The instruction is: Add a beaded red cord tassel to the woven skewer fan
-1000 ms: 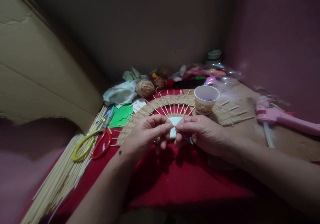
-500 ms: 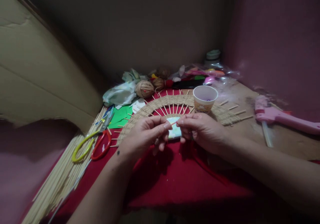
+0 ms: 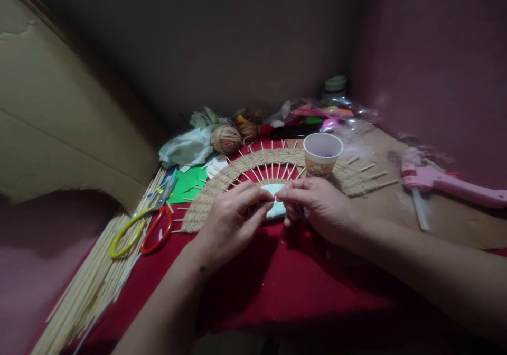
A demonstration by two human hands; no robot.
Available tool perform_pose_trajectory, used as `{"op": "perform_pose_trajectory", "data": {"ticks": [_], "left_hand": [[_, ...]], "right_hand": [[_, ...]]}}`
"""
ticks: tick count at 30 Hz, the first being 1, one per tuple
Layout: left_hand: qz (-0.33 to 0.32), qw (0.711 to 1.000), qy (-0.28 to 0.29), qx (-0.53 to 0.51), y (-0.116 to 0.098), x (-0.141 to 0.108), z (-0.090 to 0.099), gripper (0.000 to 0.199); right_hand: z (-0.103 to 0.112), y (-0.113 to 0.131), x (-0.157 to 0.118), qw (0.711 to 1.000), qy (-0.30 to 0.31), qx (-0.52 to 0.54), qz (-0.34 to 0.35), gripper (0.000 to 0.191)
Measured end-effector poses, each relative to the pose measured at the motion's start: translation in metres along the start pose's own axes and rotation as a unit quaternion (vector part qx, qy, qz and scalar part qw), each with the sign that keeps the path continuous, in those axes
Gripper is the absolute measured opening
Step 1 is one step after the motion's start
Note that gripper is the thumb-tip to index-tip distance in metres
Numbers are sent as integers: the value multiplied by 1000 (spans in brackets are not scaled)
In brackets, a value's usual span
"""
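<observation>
My left hand [image 3: 237, 215] is closed in a pinch, thumb and forefinger almost meeting; what lies between them, if anything, is hidden. Facing it, my right hand [image 3: 317, 202] pinches a thin red strand [image 3: 276, 197], of which only a tiny curl shows at the fingertips. Just behind the fingers lies a pale patterned piece [image 3: 273, 190] at the centre of a woven half-round fan [image 3: 259, 159] with sticks poking out of its edge. A paper cup [image 3: 322, 154] stands on the fan's right part, behind my right hand.
Scissors [image 3: 156, 225] with yellow and red handles lie at left on a bundle of thin sticks [image 3: 93, 270], near green sheets [image 3: 188, 183]. Twine balls [image 3: 226, 139] and plastic bags sit at the back. A pink glue gun [image 3: 447, 183] rests on cardboard at right.
My left hand has rolled over, its lower fingers now tucked out of sight. The strand that stretched between both hands now shows only as a small curl. The view has shifted slightly.
</observation>
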State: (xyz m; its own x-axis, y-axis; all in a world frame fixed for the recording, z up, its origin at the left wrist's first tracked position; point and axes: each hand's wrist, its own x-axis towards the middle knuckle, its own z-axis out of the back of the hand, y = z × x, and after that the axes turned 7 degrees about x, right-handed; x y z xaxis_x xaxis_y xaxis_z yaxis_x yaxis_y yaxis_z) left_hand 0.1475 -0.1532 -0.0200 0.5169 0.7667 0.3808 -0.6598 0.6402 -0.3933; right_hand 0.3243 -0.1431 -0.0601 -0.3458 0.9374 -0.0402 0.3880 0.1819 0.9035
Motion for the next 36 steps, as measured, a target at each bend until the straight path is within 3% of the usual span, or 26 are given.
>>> {"op": "perform_pose_trajectory", "data": {"ticks": [10,16,24,31,36], "left_hand": [[65,996,-22,-55,-3,1,-9,14],[26,998,-63,-10,4,0,-10,11],[-88,994,-24,58,-1,0,-6,9],[-116,988,-61,79,0,-1,-8,9],[-88,992,-74,44,6,-2,-9,7]], "right_hand": [[-7,6,-5,999,-40,-13,-15,26],[-5,2,-4,999,-35,-1,-6,22],[-6,5,-5,999,-39,-32,-15,26],[-9,10,-10,995,-30,-95,-18,26],[-10,9,-11,994,9,-104,-35,19]]}}
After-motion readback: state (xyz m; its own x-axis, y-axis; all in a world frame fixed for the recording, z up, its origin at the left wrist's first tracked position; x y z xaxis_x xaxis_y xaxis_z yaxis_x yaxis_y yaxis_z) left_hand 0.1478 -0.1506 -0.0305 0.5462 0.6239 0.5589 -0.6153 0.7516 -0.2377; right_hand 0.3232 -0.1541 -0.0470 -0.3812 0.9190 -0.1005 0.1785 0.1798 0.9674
